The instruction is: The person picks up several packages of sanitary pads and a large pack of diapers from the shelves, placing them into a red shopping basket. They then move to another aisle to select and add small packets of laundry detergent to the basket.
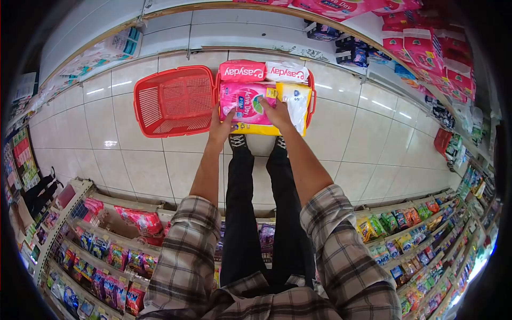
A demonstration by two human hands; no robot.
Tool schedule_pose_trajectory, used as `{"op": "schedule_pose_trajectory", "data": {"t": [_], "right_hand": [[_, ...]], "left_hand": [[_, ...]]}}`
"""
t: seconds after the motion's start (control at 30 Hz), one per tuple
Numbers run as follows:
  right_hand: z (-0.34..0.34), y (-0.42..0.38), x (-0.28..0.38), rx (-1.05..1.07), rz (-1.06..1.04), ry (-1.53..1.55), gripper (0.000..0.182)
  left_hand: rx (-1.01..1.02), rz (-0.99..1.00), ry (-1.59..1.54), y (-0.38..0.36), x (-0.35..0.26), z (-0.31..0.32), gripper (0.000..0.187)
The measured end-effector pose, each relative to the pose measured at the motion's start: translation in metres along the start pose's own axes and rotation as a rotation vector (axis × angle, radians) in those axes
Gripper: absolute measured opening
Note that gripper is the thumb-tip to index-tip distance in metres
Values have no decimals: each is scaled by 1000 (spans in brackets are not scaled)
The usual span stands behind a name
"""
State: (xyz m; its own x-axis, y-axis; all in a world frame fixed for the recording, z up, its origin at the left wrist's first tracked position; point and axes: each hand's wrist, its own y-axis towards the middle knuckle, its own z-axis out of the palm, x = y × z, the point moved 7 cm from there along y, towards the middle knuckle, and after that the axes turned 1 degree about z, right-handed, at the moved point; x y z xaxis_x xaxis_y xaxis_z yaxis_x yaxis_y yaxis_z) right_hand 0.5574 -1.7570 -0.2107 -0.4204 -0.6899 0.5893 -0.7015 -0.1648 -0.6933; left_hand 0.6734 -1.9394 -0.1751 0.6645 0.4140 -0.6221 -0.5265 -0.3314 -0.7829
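Both hands grip a pink soft pack [241, 92] lettered "Active Day X-TRA", thumbs across its upper face. My left hand [223, 126] has its lower left corner and my right hand [276, 113] its right side. The pack is over the right-hand red basket [312, 104], which is mostly hidden by goods. Beneath and beside the pack shows a yellow and white package [297, 100]. Along the basket's far side are a pink "easyday" pack [240, 70] and a white "easyday" pack [287, 72]. Fingers under the pink pack are hidden.
Another red basket [173, 101] stands on the tiled floor [133, 165] to the left. Pink packs [421, 50] fill shelving at the far right. Behind me, racks hold colourful sachets [114, 256]. A person's dark-clothed legs [40, 192] show at far left.
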Motion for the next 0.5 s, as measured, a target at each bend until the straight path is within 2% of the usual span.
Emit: {"op": "schedule_pose_trajectory", "data": {"t": [0.07, 0.2, 0.23, 0.27, 0.3, 0.33, 0.4, 0.43, 0.47, 0.5], "right_hand": [[0, 6, -2, -21, -18, 108, 69], [-19, 3, -11, -118, 21, 207, 66], [-27, 1, -12, -129, 29, 238, 65], [-40, 2, -24, -216, 38, 247, 54], [-69, -12, -7, -294, -70, 203, 42], [-91, -3, -26, -454, -138, 80, 33], [-135, 2, -42, -527, -162, 83, 29], [-159, 9, -49, -555, -160, -139, 25], [-178, 24, -66, -586, -203, -221, 20], [-198, 34, -70, -562, -183, -275, 16]], "left_hand": [[-20, 64, 42, 16, 3, 8, 70], [-219, 15, -63, -5, 46, -11, 57], [-180, -71, -34, -17, 58, -14, 54], [-141, -159, -6, -31, 72, -16, 51], [-97, -227, -12, -45, 93, -16, 48], [-53, -297, -19, -59, 116, -15, 46], [22, -408, 23, -97, 151, 6, 40], [63, -420, 113, -114, 171, 17, 36], [136, -394, 11, -131, 201, 30, 33], [183, -476, 44, -149, 215, 47, 32]]}}
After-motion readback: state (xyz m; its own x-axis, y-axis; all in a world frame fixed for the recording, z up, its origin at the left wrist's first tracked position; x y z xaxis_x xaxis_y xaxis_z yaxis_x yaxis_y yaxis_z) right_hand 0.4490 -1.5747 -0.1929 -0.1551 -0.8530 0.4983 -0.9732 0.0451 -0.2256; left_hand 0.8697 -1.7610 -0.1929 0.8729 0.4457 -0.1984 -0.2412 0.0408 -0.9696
